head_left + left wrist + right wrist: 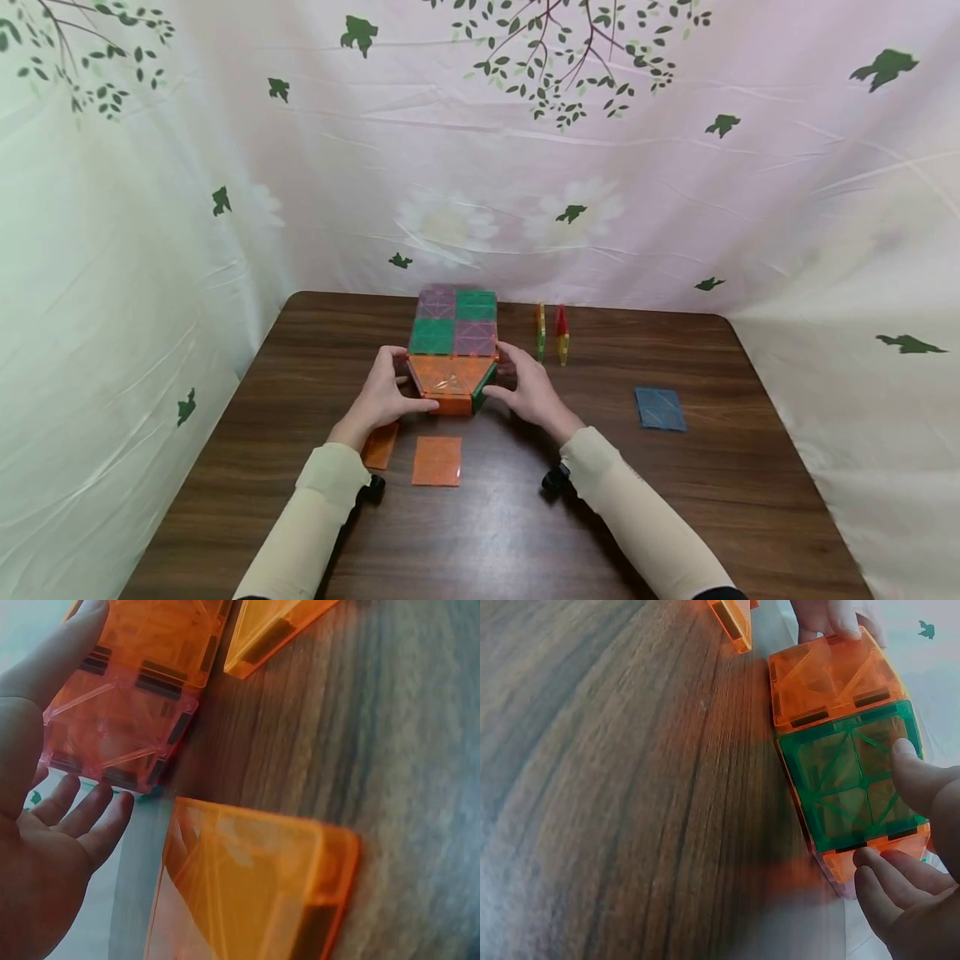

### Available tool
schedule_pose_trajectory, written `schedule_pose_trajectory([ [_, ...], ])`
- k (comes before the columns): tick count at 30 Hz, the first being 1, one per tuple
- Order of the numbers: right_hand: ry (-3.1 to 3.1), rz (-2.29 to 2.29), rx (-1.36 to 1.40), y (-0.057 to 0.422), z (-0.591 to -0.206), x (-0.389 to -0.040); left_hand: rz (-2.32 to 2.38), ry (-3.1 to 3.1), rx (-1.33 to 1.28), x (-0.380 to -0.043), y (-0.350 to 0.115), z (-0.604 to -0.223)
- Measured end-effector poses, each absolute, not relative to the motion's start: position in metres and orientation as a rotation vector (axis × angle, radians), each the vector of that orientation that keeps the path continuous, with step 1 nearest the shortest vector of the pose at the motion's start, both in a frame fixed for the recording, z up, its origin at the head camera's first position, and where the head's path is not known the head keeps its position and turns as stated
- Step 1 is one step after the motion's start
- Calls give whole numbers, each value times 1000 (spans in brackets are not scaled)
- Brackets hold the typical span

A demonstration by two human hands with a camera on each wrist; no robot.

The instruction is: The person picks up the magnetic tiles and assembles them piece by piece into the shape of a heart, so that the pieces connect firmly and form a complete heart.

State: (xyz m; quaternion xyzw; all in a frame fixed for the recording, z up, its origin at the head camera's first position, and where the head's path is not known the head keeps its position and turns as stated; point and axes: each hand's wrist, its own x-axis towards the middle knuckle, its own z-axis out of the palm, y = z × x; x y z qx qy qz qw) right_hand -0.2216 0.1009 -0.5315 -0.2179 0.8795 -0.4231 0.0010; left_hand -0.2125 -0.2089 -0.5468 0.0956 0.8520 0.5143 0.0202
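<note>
A structure of clear magnetic tiles [452, 371] lies on the table, with a purple-and-green checkered top and an orange trapezoid-shaped front section. My left hand [382, 396] is at its left front, the thumb lying on the orange front tile [161, 637] and the fingertips along the edge of a pink side tile [120, 731]. On the opposite side, my right hand [531, 393] touches the structure. Its thumb rests on a green square tile [859, 780], with the other fingertips by the orange tile [840, 862] beside it. Some fingers are partly hidden in the head view.
An orange square tile [437, 461] lies in front of the structure. Another orange tile [380, 447] is partly under the left wrist. Yellow-green tiles [541, 332] and red-yellow tiles [562, 335] stand upright behind the right hand. A blue square tile [660, 409] lies at right.
</note>
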Motion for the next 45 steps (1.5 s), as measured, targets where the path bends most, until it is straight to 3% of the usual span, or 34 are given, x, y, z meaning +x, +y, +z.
schedule_pose_trajectory([
  [13,2822,-1281,-660,108,-530,-208,1552,2621,313,-204,-195,-538],
  [22,2760,-1191,-799,98,-516,-197,1038,2822,308,-208,-188,-515],
  [26,2902,-1077,-944,101,-501,-216,805,2899,299,-216,-187,-510],
  [31,3009,-919,-820,112,-486,-258,733,2896,358,-228,-193,-508],
  [36,2886,-728,-747,117,-486,-274,808,2847,446,-237,-207,-512],
  [45,2942,-698,-696,113,-490,-251,1346,2896,333,-241,-230,-521],
])
